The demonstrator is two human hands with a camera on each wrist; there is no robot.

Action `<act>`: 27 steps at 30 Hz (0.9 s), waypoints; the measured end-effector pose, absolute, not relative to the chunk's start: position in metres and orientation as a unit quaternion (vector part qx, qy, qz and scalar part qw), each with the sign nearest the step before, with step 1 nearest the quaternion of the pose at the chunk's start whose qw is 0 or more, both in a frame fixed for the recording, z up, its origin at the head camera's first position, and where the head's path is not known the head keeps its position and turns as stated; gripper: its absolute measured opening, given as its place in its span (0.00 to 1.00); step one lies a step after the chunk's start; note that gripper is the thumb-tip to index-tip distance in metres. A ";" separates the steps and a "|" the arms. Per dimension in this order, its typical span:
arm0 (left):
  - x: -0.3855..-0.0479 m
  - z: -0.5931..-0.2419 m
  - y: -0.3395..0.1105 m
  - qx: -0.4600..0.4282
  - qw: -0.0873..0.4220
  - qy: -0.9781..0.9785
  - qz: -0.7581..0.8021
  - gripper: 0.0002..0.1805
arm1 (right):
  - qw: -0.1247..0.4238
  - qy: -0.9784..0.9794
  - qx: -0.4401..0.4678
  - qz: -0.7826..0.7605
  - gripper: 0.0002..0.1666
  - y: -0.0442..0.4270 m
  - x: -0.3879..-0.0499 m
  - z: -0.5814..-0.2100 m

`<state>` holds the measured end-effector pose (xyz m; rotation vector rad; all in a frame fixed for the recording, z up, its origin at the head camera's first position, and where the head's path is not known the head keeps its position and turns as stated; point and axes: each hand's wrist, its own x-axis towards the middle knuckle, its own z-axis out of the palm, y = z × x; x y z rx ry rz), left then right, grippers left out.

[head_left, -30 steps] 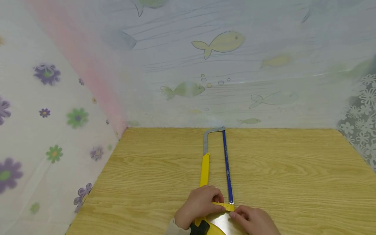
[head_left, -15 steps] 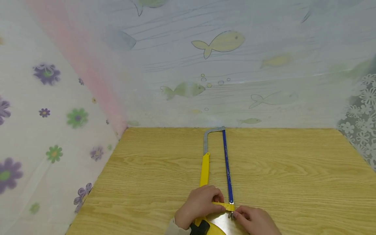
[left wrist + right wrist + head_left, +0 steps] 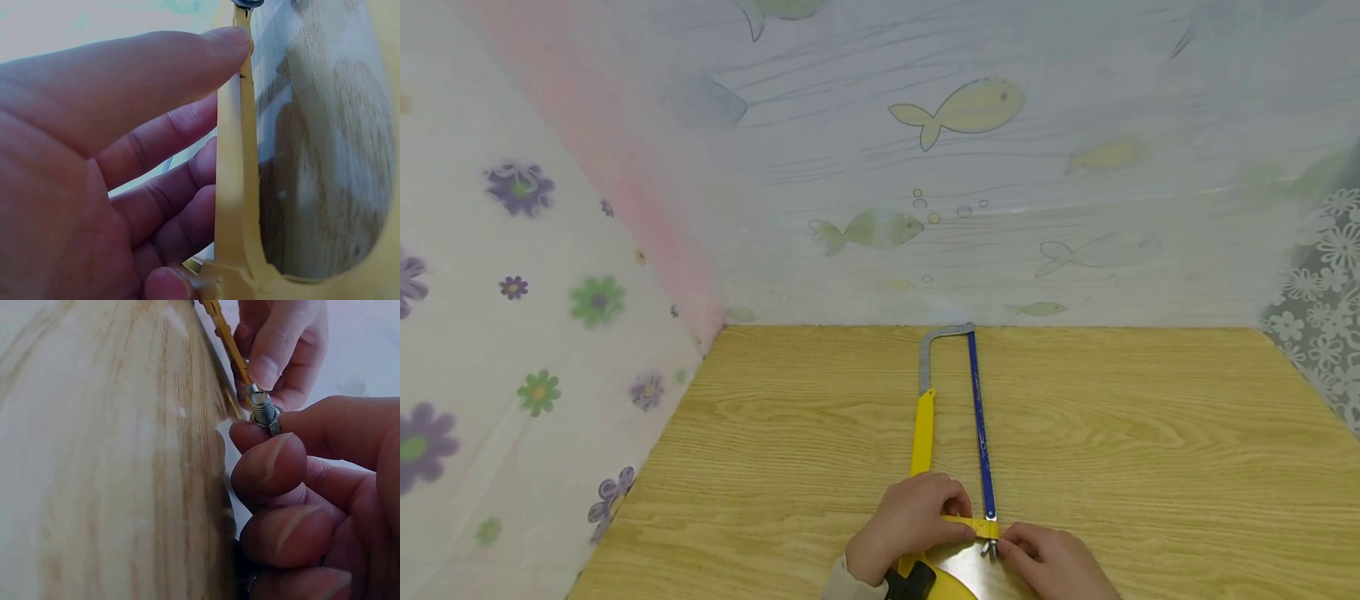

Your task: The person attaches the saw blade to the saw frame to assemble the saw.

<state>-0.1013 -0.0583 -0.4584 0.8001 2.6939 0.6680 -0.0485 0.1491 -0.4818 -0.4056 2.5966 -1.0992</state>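
Observation:
A hacksaw lies on the table, its grey front bow at the far edge and its blue blade along the right side. My left hand grips the yellow near arm of the frame; in the left wrist view the thumb presses one face, with fingers behind. At the blade's near end sits a metal wing nut. My right hand pinches it between thumb and fingertips. The right wrist view shows a threaded bolt poking out through the nut. The saw's handle is partly cut off below.
The wood-grain table extends to both sides of the saw. A fish-print sheet hangs along the back edge, and a flower-print sheet along the left. A black strap mount sits at the left wrist.
My right fingertips have shifted slightly right from over the bolt end, uncovering the wing nut, whose wings now stand at a slightly different angle. The left hand and saw have stayed put.

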 end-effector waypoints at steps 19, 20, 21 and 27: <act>-0.099 -0.459 -0.057 0.268 0.138 0.923 0.240 0.09 | 0.166 0.899 -0.118 -0.387 0.14 0.148 -0.047 -0.480; -0.099 -0.459 -0.057 0.267 0.139 0.923 0.240 0.09 | 0.165 0.900 -0.118 -0.386 0.14 0.148 -0.047 -0.480; -0.099 -0.459 -0.057 0.266 0.139 0.923 0.240 0.09 | 0.164 0.901 -0.116 -0.386 0.14 0.147 -0.047 -0.479; -0.102 -0.458 -0.058 0.264 0.136 0.925 0.238 0.09 | 0.143 0.903 -0.104 -0.392 0.14 0.144 -0.049 -0.479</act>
